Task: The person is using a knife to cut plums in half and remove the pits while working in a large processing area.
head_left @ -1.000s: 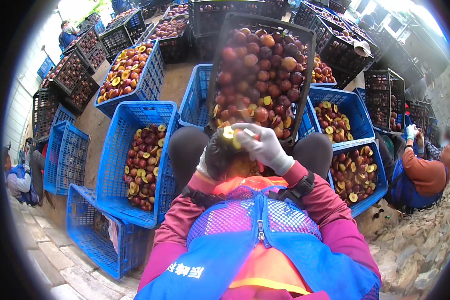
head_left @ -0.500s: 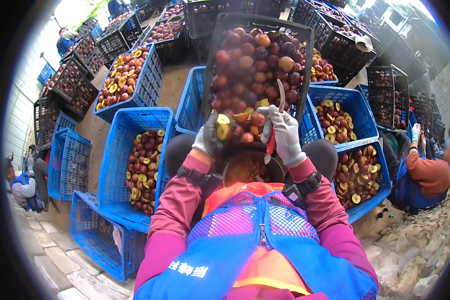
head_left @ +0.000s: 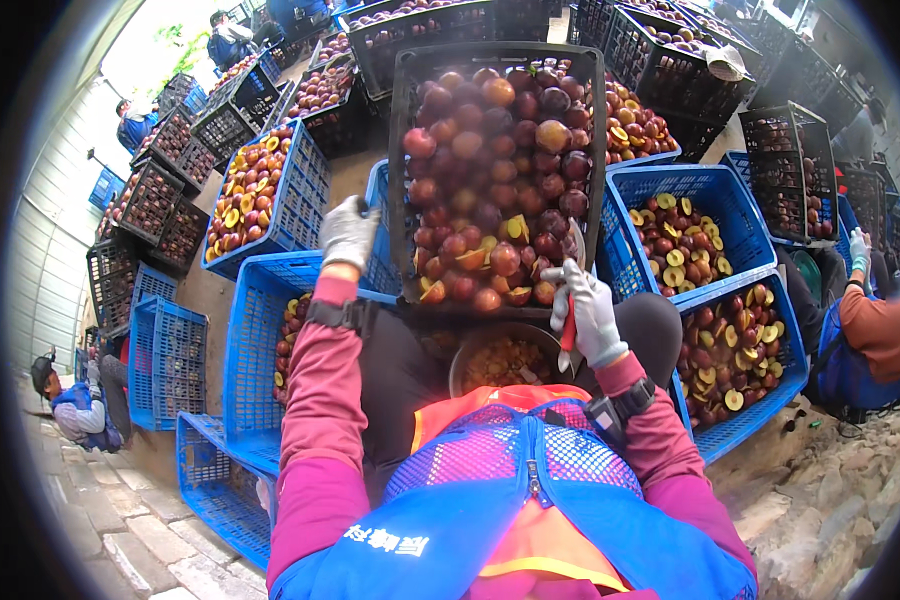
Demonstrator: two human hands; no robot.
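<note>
1. Red-handled curved knife [head_left: 569, 326]: the right hand [head_left: 590, 310] grips it, gloved fingers bent about the handle, blade rising beyond the fingertips along the crate's edge. A snug hold on the handle, edge turned from the glove, seems wise.
2. Gloved left hand [head_left: 350, 235]: raised just left of the crate, fingers partly bent; whether they enclose anything, I cannot tell. Its wide separation from the blade looks safe.
3. Reddish plums [head_left: 500, 150] fill the black plastic crate [head_left: 399, 190], between and beyond both hands' fingers. Cut plum pieces [head_left: 515, 228] at its near end, close to the right fingers, probably allow the shortest reach.
4. Round metal bowl [head_left: 458, 368], holding yellowish bits: bodyward and left of the right fingers; care there avoids knocking it.
5. Left blue crate [head_left: 250, 330], with halved plums [head_left: 292, 345]: bodyward of the left fingers; low release should limit bruising.
</note>
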